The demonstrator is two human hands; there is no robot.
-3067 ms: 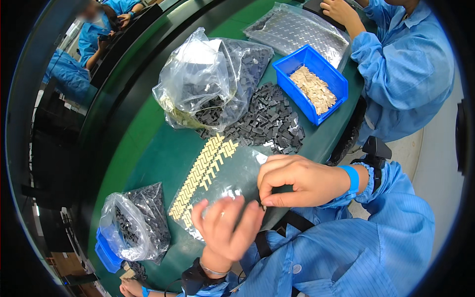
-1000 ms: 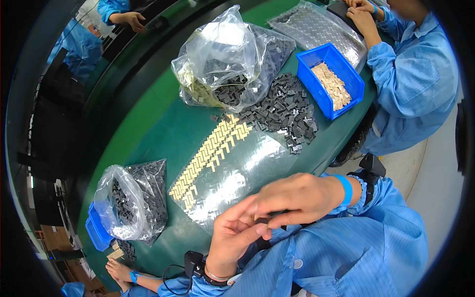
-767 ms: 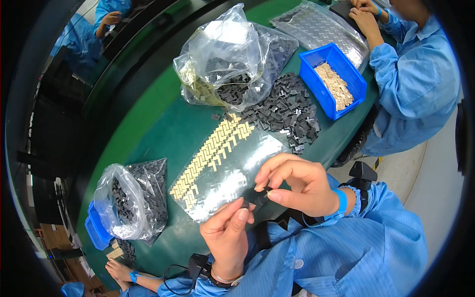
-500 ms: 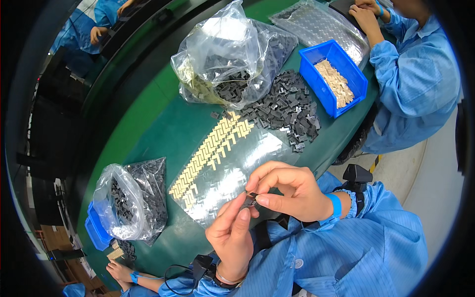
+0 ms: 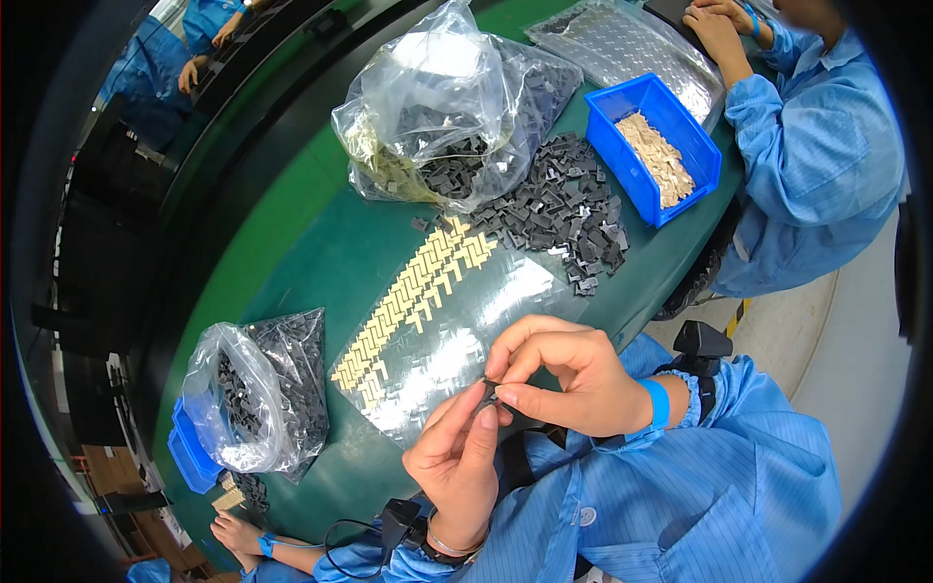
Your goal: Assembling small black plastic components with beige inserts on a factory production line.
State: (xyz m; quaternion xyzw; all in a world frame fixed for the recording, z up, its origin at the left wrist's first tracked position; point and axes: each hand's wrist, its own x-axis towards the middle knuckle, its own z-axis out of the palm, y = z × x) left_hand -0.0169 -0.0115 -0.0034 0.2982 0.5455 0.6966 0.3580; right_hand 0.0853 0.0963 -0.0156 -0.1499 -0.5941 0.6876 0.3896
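A small black plastic piece (image 5: 489, 394) is pinched between the fingertips of both my hands, in front of my chest. My left hand (image 5: 455, 464) grips it from below with thumb and fingers. From the right, the thumb and index finger of my right hand (image 5: 578, 379) close on its upper end. Most of the piece is covered by fingertips. Just beyond my hands lies a clear, shiny sheet (image 5: 418, 394), with rows of cream L-shaped stickers (image 5: 398, 309) along its far left side. A heap of similar black pieces (image 5: 573, 209) lies past the sheet's far edge.
A big clear bag (image 5: 428, 117) of black pieces stands at the back. To its right are a blue bin (image 5: 607, 126) holding tan pieces and a silvery patterned pack (image 5: 622, 49). Another bag (image 5: 301, 389) stands left. Co-workers sit right (image 5: 816, 165) and lower left (image 5: 238, 534).
My right fingertips have shifted slightly on the black piece, which shows at a slightly different angle. Both hands stay together in nearly the same place.
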